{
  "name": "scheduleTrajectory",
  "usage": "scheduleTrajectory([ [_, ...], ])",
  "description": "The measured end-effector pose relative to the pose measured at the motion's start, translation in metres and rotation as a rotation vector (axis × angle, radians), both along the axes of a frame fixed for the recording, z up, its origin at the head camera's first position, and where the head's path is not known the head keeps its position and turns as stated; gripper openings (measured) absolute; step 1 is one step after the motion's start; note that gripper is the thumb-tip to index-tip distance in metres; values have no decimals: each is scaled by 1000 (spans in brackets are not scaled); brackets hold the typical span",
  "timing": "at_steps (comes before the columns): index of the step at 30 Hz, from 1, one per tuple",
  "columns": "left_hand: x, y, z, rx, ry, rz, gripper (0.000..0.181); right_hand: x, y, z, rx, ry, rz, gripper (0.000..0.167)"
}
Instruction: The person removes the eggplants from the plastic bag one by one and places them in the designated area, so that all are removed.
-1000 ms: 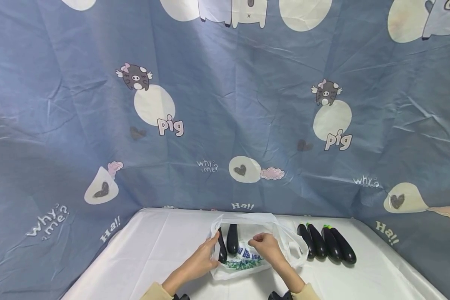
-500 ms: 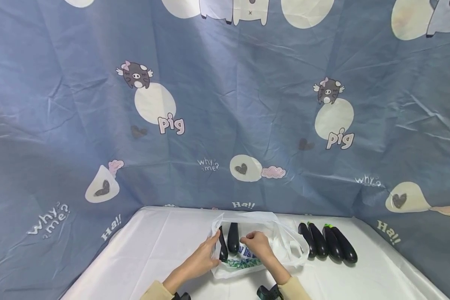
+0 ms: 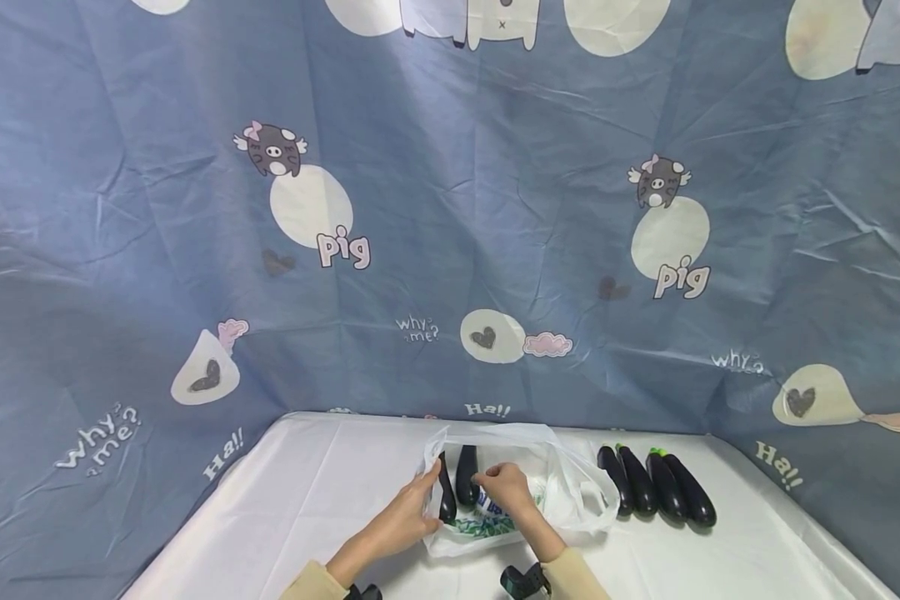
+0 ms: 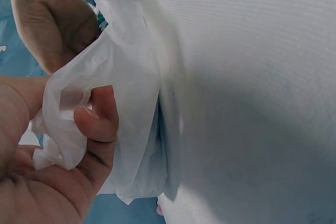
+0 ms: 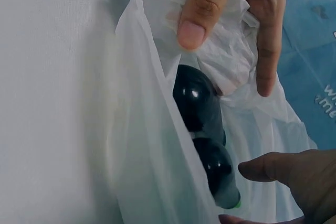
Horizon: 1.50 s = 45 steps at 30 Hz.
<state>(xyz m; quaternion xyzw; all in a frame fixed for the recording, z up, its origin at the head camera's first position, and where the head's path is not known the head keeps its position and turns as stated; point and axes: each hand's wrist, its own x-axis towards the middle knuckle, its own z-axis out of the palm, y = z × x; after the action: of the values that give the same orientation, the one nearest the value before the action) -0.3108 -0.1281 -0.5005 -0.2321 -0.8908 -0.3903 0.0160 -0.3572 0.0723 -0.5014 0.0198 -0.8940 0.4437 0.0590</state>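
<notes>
A white plastic bag point(image 3: 570, 492) with blue and green print lies with its mouth spread. Two dark eggplants are inside, one point(image 3: 446, 497) against the left side and another point(image 3: 466, 473) to its right. My left hand point(image 3: 405, 512) grips the bag's left edge; in the left wrist view its fingers curl round the bunched plastic. Over the bag's opening, my right hand point(image 3: 508, 487) has its fingertips beside the right-hand eggplant. In the right wrist view, the right hand point(image 5: 299, 179) has thumb and finger apart near the lower eggplant point(image 5: 216, 169); contact cannot be made out.
Several more eggplants point(image 3: 667, 487) lie side by side on the white-covered table point(image 3: 330, 475), right of the bag. A blue patterned curtain point(image 3: 435, 208) hangs behind and along both sides. The bag's handle loop point(image 3: 607, 496) reaches toward the loose eggplants.
My right hand has moved left across the bag's opening, from its right half to beside the right-hand eggplant inside. The left hand keeps its grip on the bag's edge.
</notes>
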Motion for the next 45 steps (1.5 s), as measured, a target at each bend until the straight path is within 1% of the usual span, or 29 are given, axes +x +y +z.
scheduleTrajectory([
  [8, 0, 0, -1, 14, -21, -4, 90, 2, -11, 0, -18, -8, 13, 30],
  [16, -1, 0, -1, -3, 2, -4, 91, 1, -19, -3, -22, 18, 14, 23],
  [21, -1, 0, -2, -2, 2, -3, 91, 0, -21, -5, -28, 14, 7, 29],
  [26, -1, 0, -2, 8, -14, -6, 92, 0, -21, -8, -22, 0, 6, 26],
  [30, 0, 0, -1, 12, -22, -7, 91, 1, -20, -8, -25, -13, 17, 26],
  [36, 0, 0, -1, 13, 0, -16, 90, 3, -17, -8, -21, -17, 7, 27],
  [45, 1, 1, 0, -1, 8, -8, 90, 8, -12, -5, -14, -29, 7, 26],
])
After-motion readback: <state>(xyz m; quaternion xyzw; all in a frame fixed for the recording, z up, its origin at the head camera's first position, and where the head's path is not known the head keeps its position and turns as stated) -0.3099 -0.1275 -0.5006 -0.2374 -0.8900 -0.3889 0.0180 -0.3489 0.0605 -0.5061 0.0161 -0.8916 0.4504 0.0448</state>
